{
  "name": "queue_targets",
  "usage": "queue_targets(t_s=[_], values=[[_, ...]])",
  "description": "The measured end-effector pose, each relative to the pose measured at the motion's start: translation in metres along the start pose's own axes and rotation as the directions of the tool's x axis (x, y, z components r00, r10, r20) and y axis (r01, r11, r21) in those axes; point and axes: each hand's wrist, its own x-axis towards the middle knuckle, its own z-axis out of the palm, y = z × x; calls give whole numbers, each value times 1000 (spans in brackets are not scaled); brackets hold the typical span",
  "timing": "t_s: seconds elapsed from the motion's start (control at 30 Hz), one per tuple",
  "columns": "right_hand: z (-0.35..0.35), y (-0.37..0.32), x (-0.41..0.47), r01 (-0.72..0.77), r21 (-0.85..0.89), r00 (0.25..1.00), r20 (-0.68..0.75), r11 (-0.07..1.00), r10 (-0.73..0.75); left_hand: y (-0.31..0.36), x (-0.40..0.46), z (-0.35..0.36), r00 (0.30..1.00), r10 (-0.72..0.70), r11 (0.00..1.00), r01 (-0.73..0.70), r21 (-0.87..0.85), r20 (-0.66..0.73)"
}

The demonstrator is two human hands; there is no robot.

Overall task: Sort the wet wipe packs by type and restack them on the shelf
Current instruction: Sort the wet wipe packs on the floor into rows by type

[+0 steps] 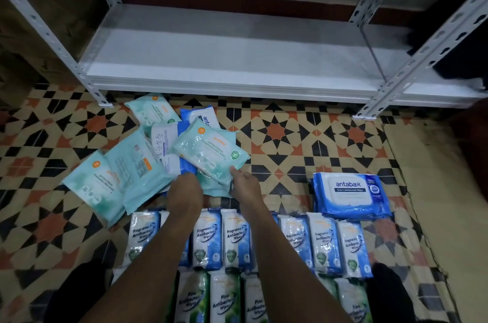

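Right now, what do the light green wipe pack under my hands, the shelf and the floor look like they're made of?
Light green wipe pack: soft plastic film, glossy; it crinkles and catches highlights.
Shelf: likely painted metal, matte white; its uprights are perforated angle posts.
Floor: probably ceramic or cement tile, judging by the repeating star pattern, though printed vinyl can't be ruled out.

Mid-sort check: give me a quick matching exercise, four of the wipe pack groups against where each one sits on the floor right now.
Things:
1. antabax pack
2. Pine Antibacterial packs
3. Fragrance Free Antibacterial row
4. pale green pack

Places:
A. nearest row, at the bottom edge of the view
B. top of the loose pile, at the tips of the right hand
C. lying alone at the right end, beyond the blue-and-white row
D. upright row between the pine packs and the pile

Pairs: 1-C, 2-A, 3-D, 4-B
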Motion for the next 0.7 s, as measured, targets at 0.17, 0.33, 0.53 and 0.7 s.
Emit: queue_targets(t_s=[0.17,0.33,0.53,0.7], values=[[-8,-4,-6,-44,186,999,12,982,42,9,-3,-16,992,117,970,-125,-209,-52],[-14,-11,-1,0,129,998,-66,992,8,28,-12,-51,976,117,903,-181,-390,-184],[-13,-11,-9,178,-331,982,-7,927,-191,30,-8,-119,941,37,862,-200,-466,-335],[-28,-21,-20,211,-473,977,78,855,-198,26,-11,-168,981,-12,713,-127,-690,-192]])
